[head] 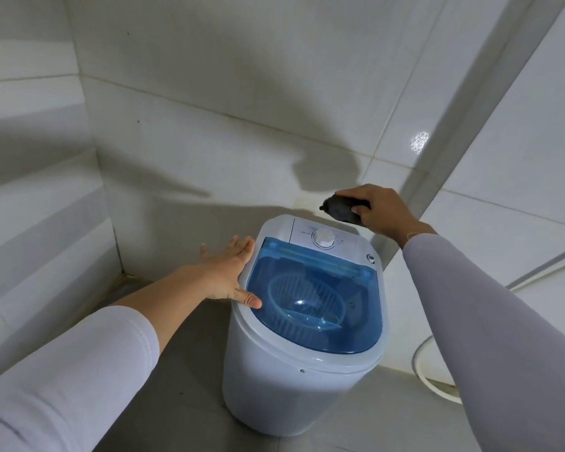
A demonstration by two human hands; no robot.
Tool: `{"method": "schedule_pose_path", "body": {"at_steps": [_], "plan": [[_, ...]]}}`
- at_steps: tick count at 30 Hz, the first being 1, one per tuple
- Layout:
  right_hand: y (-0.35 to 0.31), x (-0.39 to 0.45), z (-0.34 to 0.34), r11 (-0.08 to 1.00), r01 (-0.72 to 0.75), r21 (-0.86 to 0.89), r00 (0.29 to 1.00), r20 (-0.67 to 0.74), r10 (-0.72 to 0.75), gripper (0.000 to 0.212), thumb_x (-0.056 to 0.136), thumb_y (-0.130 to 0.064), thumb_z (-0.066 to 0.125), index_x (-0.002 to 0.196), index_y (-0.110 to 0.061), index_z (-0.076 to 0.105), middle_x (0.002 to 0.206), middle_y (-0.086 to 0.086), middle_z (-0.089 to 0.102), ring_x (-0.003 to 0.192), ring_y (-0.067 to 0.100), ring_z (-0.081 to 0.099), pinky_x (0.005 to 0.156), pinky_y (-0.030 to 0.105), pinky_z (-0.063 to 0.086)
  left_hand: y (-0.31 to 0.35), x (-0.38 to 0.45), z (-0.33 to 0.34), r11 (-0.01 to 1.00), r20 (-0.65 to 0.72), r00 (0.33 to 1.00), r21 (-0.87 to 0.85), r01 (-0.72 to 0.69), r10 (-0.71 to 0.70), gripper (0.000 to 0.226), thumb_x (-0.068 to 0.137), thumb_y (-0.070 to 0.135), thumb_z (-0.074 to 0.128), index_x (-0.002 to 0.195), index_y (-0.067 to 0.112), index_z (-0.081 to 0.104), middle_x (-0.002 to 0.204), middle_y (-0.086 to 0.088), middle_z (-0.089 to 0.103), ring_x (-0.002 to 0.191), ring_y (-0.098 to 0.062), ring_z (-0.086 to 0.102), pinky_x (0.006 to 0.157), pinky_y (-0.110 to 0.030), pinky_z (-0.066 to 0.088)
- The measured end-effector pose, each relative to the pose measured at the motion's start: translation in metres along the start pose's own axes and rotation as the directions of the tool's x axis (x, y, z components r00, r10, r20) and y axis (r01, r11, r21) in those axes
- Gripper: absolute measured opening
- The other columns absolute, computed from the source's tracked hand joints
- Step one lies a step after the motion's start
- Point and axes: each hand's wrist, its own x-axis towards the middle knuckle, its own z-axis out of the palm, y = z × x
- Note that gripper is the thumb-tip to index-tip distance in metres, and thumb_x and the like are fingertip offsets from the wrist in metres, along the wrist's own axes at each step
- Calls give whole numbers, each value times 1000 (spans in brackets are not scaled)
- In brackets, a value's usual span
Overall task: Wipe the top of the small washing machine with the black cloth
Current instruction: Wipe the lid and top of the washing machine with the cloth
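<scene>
A small white washing machine (294,380) stands on the grey floor in a tiled corner. Its top has a clear blue lid (320,298) and a white control panel with a round dial (323,239) at the back. My left hand (229,272) is flat and spread against the machine's left rim, thumb resting on the lid's edge. My right hand (377,208) hovers above the back right corner of the machine, fingers closed around a bunched black cloth (341,209). The cloth hangs just above the control panel without touching it.
White tiled walls close in behind and to the left. A white pipe or frame (444,151) runs diagonally up the right wall. A round white object (431,363) sits on the floor at the right, partly behind my right arm.
</scene>
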Motion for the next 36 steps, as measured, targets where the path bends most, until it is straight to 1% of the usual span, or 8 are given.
{"method": "schedule_pose_path", "body": {"at_steps": [4, 8, 13, 16, 21, 27, 31, 36], "plan": [[1, 28, 25, 986, 121, -111, 993, -1, -122, 49, 87, -1, 47, 124, -30, 59, 131, 3, 58, 118, 27, 50, 96, 34, 41, 3, -3, -2, 1000, 14, 1000, -11, -2, 2, 126, 71, 66, 62, 146, 17, -25, 158, 2, -25, 145, -16, -23, 114, -60, -9], [5, 38, 57, 958, 124, -258, 981, 179, -78, 46, 90, -18, 48, 130, -39, 50, 149, -8, 39, 137, 19, 31, 108, 37, 32, 4, -4, -5, 1000, 27, 1000, -5, 1, -1, 124, 72, 65, 63, 147, 17, -24, 158, 2, -25, 145, -16, -23, 115, -59, -8], [14, 29, 73, 995, 49, -91, 953, 302, -20, 43, 91, -37, 34, 131, -40, 49, 149, -13, 39, 135, 19, 37, 112, 36, 28, 1, 1, -2, 999, 55, 998, -43, -5, 7, 125, 71, 66, 63, 146, 19, -25, 157, 3, -26, 144, -14, -25, 115, -58, -10], [22, 22, 77, 993, -114, 23, 968, 229, 106, 47, 93, -51, 24, 127, -36, 53, 142, -5, 50, 124, 26, 48, 106, 40, 35, 0, 4, -1, 999, 68, 998, -51, -10, 14, 127, 69, 67, 64, 146, 19, -26, 157, 4, -25, 144, -14, -26, 115, -60, -10], [29, 12, 82, 973, -228, 40, 963, 158, 220, 48, 98, -42, 16, 113, -24, 57, 123, 12, 61, 93, 29, 51, 94, 44, 40, 0, 5, 0, 999, 65, 998, -54, -9, 12, 127, 69, 67, 63, 146, 18, -25, 157, 4, -26, 144, -14, -25, 115, -59, -9], [30, -3, 90, 934, -351, 64, 936, 55, 348, 48, 95, -39, 22, 117, -19, 59, 123, 12, 62, 107, 35, 54, 95, 42, 44, 0, 2, 1, 999, 56, 998, -38, -9, 11, 129, 64, 71, 59, 147, 18, -25, 157, 3, -25, 145, -14, -23, 115, -60, -6], [21, -17, 96, 917, -392, -79, 914, 85, 398, 52, 92, -37, 15, 123, -20, 53, 137, 5, 52, 119, 37, 47, 98, 45, 40, -2, 2, 2, 999, 39, 999, -33, -15, 17, 125, 69, 69, 60, 147, 19, -25, 157, 3, -25, 145, -15, -22, 116, -61, -4], [5, -30, 91, 922, -374, -102, 915, 125, 385, 42, 95, -24, 18, 121, -18, 51, 135, 4, 51, 123, 32, 45, 95, 45, 41, -3, 4, 3, 999, 28, 999, -31, -30, 30, 132, 60, 75, 56, 147, 18, -24, 158, 2, -24, 146, -17, -21, 115, -62, -2]]}}
